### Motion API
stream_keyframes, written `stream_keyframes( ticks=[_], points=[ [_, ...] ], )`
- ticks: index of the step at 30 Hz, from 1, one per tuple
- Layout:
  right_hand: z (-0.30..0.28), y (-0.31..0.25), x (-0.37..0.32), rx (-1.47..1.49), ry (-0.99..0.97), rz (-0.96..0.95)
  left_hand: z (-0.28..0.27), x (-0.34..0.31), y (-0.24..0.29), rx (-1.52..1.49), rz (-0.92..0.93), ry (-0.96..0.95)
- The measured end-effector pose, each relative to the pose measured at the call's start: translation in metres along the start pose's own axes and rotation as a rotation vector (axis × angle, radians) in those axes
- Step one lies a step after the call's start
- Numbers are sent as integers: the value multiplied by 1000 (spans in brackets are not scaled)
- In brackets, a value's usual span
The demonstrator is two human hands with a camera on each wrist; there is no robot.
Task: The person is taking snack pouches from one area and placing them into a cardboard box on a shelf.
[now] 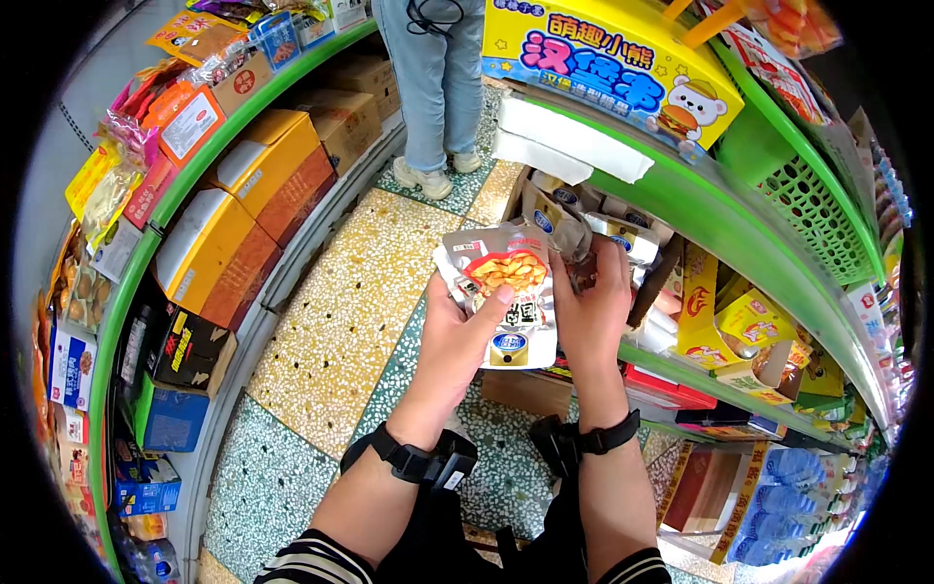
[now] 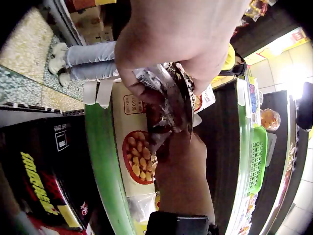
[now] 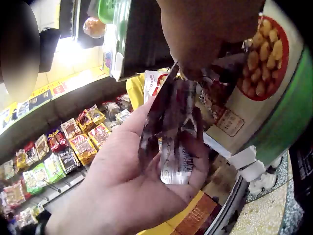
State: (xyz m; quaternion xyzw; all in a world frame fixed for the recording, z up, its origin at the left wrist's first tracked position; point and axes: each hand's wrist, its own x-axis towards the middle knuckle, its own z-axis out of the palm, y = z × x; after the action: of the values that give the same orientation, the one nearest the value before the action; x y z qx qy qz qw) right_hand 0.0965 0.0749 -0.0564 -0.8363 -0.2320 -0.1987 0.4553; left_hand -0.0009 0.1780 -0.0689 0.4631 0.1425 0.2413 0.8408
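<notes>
A silver-and-white snack pouch (image 1: 525, 331) with a picture of peeled nuts faces up in the head view. My left hand (image 1: 455, 326) grips it, thumb across its front. In the right wrist view the left hand (image 3: 142, 191) curls round several stacked pouches (image 3: 178, 156), seen edge-on. My right hand (image 1: 592, 302) is at the pouch's right edge, its fingers bent over silver packaging; the left wrist view shows the right hand (image 2: 181, 166) close under the bundle. Just beyond, more silver pouches (image 1: 556, 222) lie in an open carton (image 2: 120, 161) printed with a red oval of nuts.
Shelves with green edges (image 1: 715, 214) curve along both sides. A yellow candy box (image 1: 613, 68) and a green basket (image 1: 827, 195) stand above the right shelf. Orange cartons (image 1: 219, 253) line the left. A person in jeans (image 1: 428, 88) stands ahead in the aisle.
</notes>
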Motion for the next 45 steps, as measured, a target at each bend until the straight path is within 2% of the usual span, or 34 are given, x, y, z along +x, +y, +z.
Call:
stream_keyframes(
  ticks=[1,4,7,8,9,11,12,13,14,18,21,23,25,26,29,30,31,35,38,41,45],
  points=[
    [0,1,-1,-14,-2,-16,0,0,0,5,2,-4],
    [-2,3,-3,31,-26,93,3,-1,1,17,5,-15],
    [-3,12,-1,146,220,-40,1,-2,-1,21,-1,-24],
    [-9,13,-3,180,275,18,1,-2,-1,19,-9,-30],
    [-17,11,-1,370,268,86,1,-1,-2,15,-17,-36],
    [-33,8,4,564,330,73,1,-2,-1,-21,-50,-61],
    [-44,10,4,562,327,118,2,-3,1,-43,-80,-71],
    [-55,13,3,559,323,163,3,-5,3,-66,-111,-81],
    [-63,16,2,596,315,125,4,-6,3,-118,-125,-131],
    [-87,22,-19,474,110,128,5,-11,-4,-123,-186,-256],
    [-99,17,-41,465,186,170,14,-18,-9,-111,-271,-312],
    [-127,34,-48,400,115,208,15,-22,-8,-97,-327,-348],
    [-145,37,-48,430,228,240,17,-25,-9,-152,-345,-378],
    [-152,40,-50,461,211,237,19,-28,-6,-191,-359,-401],
    [-148,48,-74,384,95,183,31,-38,-17,-176,-361,-509],
    [-146,46,-85,425,11,251,36,-41,-25,-138,-380,-571],
    [-144,25,-86,408,-30,201,43,-48,-27,3,-395,-576],
    [-143,29,-94,510,33,284,55,-56,-27,78,-474,-552],
    [-147,23,-93,541,2,403,55,-58,-42,42,-436,-585],
    [-142,44,-107,413,-84,381,60,-60,-50,-41,-441,-590],
    [-140,30,-104,615,-151,461,62,-65,-53,-17,-424,-504]
  ],
)
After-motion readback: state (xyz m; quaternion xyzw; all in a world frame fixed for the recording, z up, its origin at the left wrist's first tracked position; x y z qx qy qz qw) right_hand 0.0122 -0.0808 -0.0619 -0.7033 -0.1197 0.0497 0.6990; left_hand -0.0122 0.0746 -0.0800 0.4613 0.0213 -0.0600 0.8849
